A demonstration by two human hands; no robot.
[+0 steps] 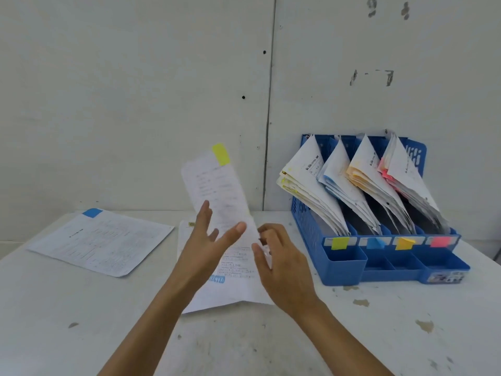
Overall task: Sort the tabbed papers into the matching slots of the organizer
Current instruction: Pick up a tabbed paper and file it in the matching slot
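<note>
Pinching the lower edge of a white printed sheet with a yellow sticky tab (219, 191) in the curled fingers of the right hand (282, 264), upright over the middle of the scuffed white table (81, 321), left of the blue plastic four-slot organizer (344, 270). Nothing gripped in the left hand (206, 245), fingers straight and spread, thumb just touching the sheet. Flat underneath, another white printed page (235, 283), plus a white blue-tabbed sheet (103, 240) further left.
</note>
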